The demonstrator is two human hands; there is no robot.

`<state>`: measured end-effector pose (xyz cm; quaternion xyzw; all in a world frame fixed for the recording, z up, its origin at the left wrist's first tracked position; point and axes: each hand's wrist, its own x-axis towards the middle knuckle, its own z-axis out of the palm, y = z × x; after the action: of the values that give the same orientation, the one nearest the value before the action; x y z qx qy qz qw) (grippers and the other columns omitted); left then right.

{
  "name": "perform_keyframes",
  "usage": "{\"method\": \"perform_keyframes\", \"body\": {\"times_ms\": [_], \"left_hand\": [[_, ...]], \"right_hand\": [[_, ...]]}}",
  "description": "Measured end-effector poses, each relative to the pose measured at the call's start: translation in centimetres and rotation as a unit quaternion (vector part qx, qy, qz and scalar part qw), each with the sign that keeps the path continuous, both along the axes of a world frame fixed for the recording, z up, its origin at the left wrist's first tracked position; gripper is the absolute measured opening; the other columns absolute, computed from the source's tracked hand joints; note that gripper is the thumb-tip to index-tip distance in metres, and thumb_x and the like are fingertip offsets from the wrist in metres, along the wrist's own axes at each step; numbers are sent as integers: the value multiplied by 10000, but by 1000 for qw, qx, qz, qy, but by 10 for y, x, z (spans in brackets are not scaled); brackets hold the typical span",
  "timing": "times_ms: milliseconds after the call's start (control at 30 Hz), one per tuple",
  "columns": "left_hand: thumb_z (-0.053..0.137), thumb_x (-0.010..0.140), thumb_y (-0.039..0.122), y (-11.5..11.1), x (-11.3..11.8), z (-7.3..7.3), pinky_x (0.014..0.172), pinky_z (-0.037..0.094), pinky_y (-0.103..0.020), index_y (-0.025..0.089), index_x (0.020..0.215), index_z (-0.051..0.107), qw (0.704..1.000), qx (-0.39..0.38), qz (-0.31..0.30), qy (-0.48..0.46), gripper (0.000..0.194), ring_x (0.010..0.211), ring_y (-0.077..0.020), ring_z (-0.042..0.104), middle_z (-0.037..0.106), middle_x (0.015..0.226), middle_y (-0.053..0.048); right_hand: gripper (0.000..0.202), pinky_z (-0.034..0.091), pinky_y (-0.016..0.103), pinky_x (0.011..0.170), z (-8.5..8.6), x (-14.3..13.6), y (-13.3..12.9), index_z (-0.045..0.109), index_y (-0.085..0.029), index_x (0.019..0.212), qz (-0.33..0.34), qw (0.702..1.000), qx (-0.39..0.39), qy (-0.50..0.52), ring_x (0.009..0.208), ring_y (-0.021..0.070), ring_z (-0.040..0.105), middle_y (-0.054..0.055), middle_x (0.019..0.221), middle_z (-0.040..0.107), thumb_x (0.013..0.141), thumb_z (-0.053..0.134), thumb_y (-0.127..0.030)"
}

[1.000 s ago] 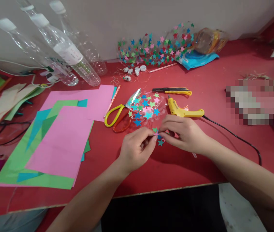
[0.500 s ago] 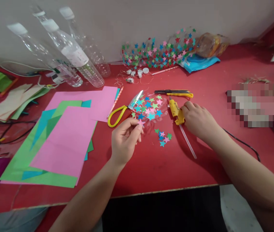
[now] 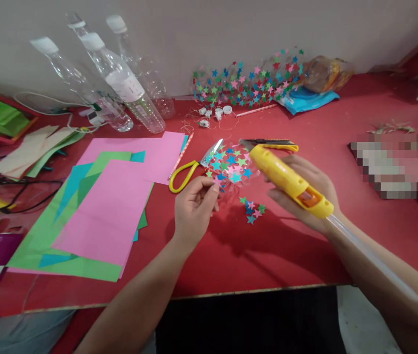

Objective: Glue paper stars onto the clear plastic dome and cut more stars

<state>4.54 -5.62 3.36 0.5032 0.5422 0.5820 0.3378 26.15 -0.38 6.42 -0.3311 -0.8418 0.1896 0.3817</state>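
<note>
My left hand [image 3: 194, 211] is closed in a pinch on a small pink paper star [image 3: 217, 182], partly covered by the thumb. Just beyond it lies a clear plastic piece covered with coloured stars [image 3: 235, 177]. My right hand [image 3: 317, 179] grips a yellow hot glue gun [image 3: 280, 172], lifted above the table with its nozzle pointing left toward the plastic piece. A long clear glue stick [image 3: 374, 258] sticks out of its back end. Between the hands, several loose paper stars [image 3: 250, 220] lie on the red table [image 3: 231, 265].
Yellow-handled scissors [image 3: 182, 178] and a utility knife [image 3: 278, 146] lie near the plastic piece. Coloured paper sheets [image 3: 105, 211] spread at left. Plastic bottles [image 3: 124, 86] stand behind. A star-covered bottle [image 3: 247, 83] and a blue packet [image 3: 308, 100] sit along the wall.
My right hand has picked the glue gun up off the table and turned its nozzle leftward. My left hand keeps its pinch on the pink star. The view has shifted slightly.
</note>
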Motion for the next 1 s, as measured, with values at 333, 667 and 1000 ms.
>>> {"method": "perform_keyframes", "body": {"times_ms": [333,667,1000], "left_hand": [[600,909,296,-1,-2,-5,439,446,-173,194,872,654,998,46,5,49,122,471,-63,549,644,661,30],[578,921,293,-2,-2,-5,462,454,-189,198,801,644,995,26,3,92,167,486,-77,554,634,655,22],[568,926,272,-3,-3,-5,478,442,-190,200,789,635,994,32,1,106,169,497,-78,556,602,629,35]], "right_hand": [[259,376,274,521,-12,-9,-11,510,-208,696,114,992,-61,-6,539,126,480,-11,625,516,917,555,-334],[352,331,282,503,-15,-12,-14,410,-229,637,72,994,-69,-50,498,120,427,-27,578,428,919,505,-417],[333,305,259,513,-13,-12,-13,408,-215,632,85,992,-69,-58,502,100,408,-38,584,403,902,547,-351]]}}
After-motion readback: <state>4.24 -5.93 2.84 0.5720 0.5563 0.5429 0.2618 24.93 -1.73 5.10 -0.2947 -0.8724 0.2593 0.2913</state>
